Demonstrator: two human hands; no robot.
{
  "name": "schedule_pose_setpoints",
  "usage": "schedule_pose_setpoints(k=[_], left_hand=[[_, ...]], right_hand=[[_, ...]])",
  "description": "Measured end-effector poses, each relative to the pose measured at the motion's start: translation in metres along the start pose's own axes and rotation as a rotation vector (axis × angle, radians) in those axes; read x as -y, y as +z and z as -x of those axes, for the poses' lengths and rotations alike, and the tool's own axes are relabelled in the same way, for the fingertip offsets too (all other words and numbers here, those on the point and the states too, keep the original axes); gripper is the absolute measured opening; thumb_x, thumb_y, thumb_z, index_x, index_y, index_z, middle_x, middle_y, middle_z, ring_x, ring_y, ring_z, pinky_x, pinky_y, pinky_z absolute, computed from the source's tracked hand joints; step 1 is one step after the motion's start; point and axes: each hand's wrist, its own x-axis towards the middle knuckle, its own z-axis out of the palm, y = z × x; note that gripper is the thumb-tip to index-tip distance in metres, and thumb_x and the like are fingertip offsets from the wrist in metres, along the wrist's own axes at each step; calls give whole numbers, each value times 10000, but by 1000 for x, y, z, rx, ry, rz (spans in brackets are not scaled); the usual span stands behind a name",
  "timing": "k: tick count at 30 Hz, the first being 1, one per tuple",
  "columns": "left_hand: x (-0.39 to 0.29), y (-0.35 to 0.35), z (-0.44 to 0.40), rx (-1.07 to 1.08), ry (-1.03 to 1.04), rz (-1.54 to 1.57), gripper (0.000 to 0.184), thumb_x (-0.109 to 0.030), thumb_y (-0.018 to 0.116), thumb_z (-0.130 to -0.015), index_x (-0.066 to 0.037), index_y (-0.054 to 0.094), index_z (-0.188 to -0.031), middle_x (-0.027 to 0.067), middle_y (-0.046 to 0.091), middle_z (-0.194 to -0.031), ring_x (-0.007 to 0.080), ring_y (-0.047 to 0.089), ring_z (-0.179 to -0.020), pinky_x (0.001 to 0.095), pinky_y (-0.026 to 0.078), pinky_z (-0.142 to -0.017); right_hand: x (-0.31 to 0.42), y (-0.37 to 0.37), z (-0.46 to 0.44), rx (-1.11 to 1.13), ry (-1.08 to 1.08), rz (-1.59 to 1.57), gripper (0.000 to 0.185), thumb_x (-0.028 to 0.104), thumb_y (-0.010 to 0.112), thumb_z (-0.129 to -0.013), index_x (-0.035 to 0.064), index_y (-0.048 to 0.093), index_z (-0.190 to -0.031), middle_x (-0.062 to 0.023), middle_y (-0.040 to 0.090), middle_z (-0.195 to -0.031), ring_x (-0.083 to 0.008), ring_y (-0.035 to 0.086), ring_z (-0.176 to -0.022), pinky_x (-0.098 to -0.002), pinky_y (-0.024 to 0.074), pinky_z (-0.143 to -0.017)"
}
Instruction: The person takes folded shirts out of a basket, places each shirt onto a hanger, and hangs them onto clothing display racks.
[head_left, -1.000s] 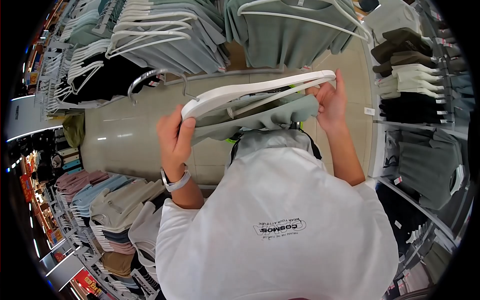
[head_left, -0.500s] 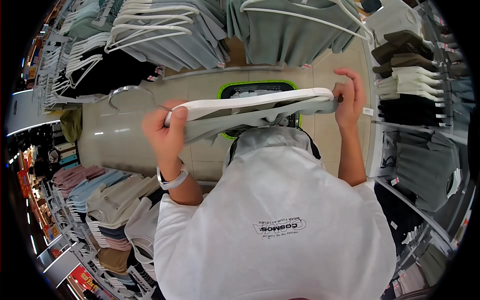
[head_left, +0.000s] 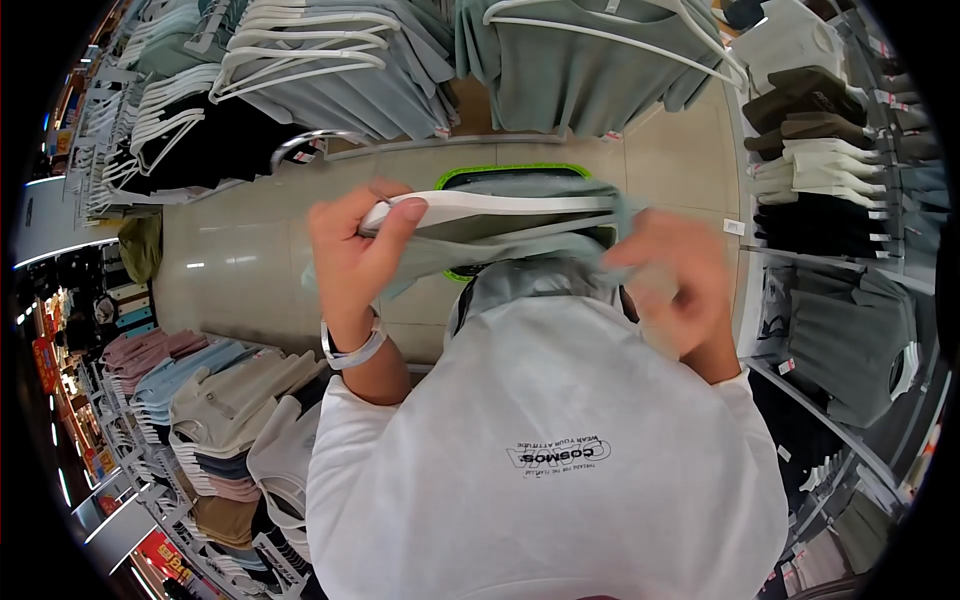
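A white hanger (head_left: 500, 203) with a metal hook (head_left: 305, 143) is held nearly level across the front of me. My left hand (head_left: 362, 245) is closed round the hanger at the hook end, thumb on top. A grey-green shirt (head_left: 435, 258) hangs on the hanger and spreads along both sides of it. My right hand (head_left: 675, 275) is by the shirt's right end, smeared by motion. Whether its fingers grip the cloth cannot be made out. Below the shirt, a black basket with a green rim (head_left: 515, 170) stands on the floor, mostly covered.
Grey-green shirts (head_left: 590, 75) and grey shirts (head_left: 330, 95) hang on white hangers ahead. Folded clothes (head_left: 815, 150) are stacked on shelves at the right. More garments (head_left: 240, 395) hang on a rack at the lower left. The tiled floor (head_left: 250, 235) runs between the racks.
My left hand has shifted right with the hanger, and the hook has swung upward. My right hand has come down and inward. The shirt is bunched and spread differently around the hanger.
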Motion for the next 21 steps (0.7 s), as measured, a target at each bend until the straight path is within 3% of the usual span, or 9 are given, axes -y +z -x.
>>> schedule_pose_setpoints(k=[1, 2, 4, 6, 9, 11, 14, 18, 21], left_hand=[[5, 2, 0, -77, 82, 97, 181, -166, 649, -755, 3, 607, -707, 39, 550, -576, 75, 434, -485, 208, 336, -462], [8, 3, -2, -154, 166, 195, 183, -174, 654, -751, -2, 609, -708, 33, 540, -560, 75, 429, -476, 208, 333, -459], [6, -4, -3, -143, 177, 193, 184, -179, 654, -750, -5, 609, -708, 32, 534, -552, 79, 430, -473, 207, 333, -460], [2, -7, -2, -139, 184, 189, 185, -183, 655, -750, -9, 610, -708, 30, 529, -544, 82, 430, -470, 207, 334, -461], [-2, -4, -4, -38, 198, 97, 201, -200, 657, -750, -9, 608, -710, 34, 532, -551, 94, 445, -473, 209, 337, -465], [-5, 9, -8, -38, 299, 43, 217, -215, 671, -735, -7, 608, -730, 35, 533, -549, 98, 460, -472, 217, 350, -468], [-4, 21, -11, 25, 143, 241, 253, -222, 699, -703, -2, 611, -792, 38, 543, -573, 106, 485, -493, 228, 373, -484], [10, 14, -23, 126, 253, 286, 278, -192, 720, -677, -17, 612, -865, 48, 546, -604, 114, 496, -523, 239, 393, -506], [41, 1, -22, 144, 91, -64, 227, -136, 724, -675, -38, 603, -840, 60, 506, -599, 147, 463, -524, 253, 387, -512]], right_hand=[[7, 5, -6, 160, -90, 40, 329, -50, 529, -592, -18, 610, -909, -142, 601, -909, -284, 556, -810, -370, 436, -715], [4, 4, -6, 159, -90, 44, 329, -50, 529, -592, -18, 610, -909, -142, 601, -909, -284, 556, -810, -370, 436, -715], [-2, -2, -5, 24, -78, 204, 479, -69, 496, -570, 53, 608, -1020, -117, 559, -1055, -317, 534, -936, -366, 417, -820], [-12, -14, -5, -21, -13, 396, 502, -71, 529, -580, 59, 580, -1062, -115, 581, -1028, -326, 539, -945, -388, 408, -838], [-34, -19, 4, 144, 143, 422, 486, -55, 568, -603, 68, 560, -1073, -118, 590, -1002, -314, 554, -907, -377, 437, -786], [-32, -17, -2, 199, 207, 423, 335, -57, 557, -649, 23, 571, -973, -123, 587, -835, -293, 572, -741, -358, 441, -640], [-41, -16, 5, 129, 208, 479, 252, -39, 575, -657, 19, 576, -902, -113, 564, -746, -277, 556, -655, -347, 421, -574], [-52, -33, 16, 16, 244, 383, 198, -16, 608, -664, 10, 587, -860, -111, 554, -701, -260, 537, -618, -309, 409, -552], [-50, -52, 19, -70, 366, 337, 145, 14, 633, -690, 5, 591, -829, -92, 511, -645, -208, 489, -570, -268, 373, -523]])
